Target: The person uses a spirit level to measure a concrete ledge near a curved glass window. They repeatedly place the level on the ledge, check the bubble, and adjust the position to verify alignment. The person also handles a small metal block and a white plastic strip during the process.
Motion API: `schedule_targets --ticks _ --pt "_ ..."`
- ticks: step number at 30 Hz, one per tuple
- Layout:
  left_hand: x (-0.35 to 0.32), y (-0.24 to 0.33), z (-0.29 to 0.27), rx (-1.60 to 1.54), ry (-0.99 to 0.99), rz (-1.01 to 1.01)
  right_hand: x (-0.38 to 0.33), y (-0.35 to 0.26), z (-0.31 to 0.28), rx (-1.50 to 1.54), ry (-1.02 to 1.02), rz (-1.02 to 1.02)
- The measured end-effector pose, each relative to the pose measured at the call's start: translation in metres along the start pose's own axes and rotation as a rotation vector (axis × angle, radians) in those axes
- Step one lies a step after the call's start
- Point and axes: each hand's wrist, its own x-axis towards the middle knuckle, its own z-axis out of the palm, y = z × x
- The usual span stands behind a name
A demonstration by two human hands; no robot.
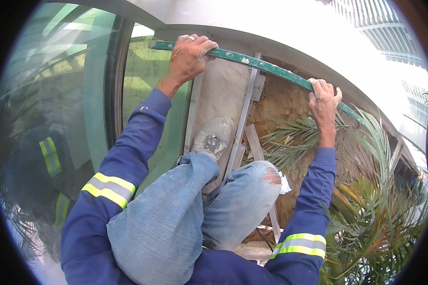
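Note:
A long green bar (266, 67), spotted with pale plaster or paint, runs across the far side from upper left to lower right. My left hand (189, 58), a ring on one finger, is closed around it near its left end. Farther right, my right hand (324, 100) grips the same bar with fingers bent over it; the thumb sticks out to the side. The bar lies along the base of the pale wall (252, 35). Its right end passes behind palm leaves (373, 137). Both hands are dusty.
My dusty shoe (215, 135) rests on a narrow cement strip (222, 90) between metal rails (245, 111). Left of it is a glass panel (62, 95) with reflections. Brown soil (276, 102) lies to the right, with palm plants (366, 218) beyond my right arm. A diagonal metal piece (254, 142) stands near my knee.

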Motion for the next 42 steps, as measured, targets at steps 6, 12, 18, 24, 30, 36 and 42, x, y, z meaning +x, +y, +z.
schedule_targets --ticks 6,12,18,24,30,36,42 --pt "-0.014 -0.026 0.002 0.019 -0.044 0.005 -0.005 -0.020 0.032 0.013 0.037 -0.018" --pt "-0.030 -0.037 0.008 -0.025 -0.080 -0.043 -0.001 -0.031 0.037 0.022 0.043 -0.022" --pt "-0.035 -0.045 0.014 -0.073 -0.085 -0.039 0.002 -0.031 0.031 0.048 0.055 -0.014" --pt "-0.026 -0.046 0.009 -0.076 -0.093 -0.018 -0.012 -0.021 0.001 0.186 0.270 0.080" --pt "-0.025 -0.040 0.003 -0.021 -0.127 -0.025 -0.084 0.004 -0.004 0.574 0.686 0.764" --pt "-0.022 -0.036 0.002 -0.018 -0.126 0.005 -0.166 -0.005 0.047 0.633 0.654 1.129" --pt "-0.021 -0.035 -0.003 0.013 -0.155 0.001 -0.203 -0.037 0.104 0.717 0.417 1.252"
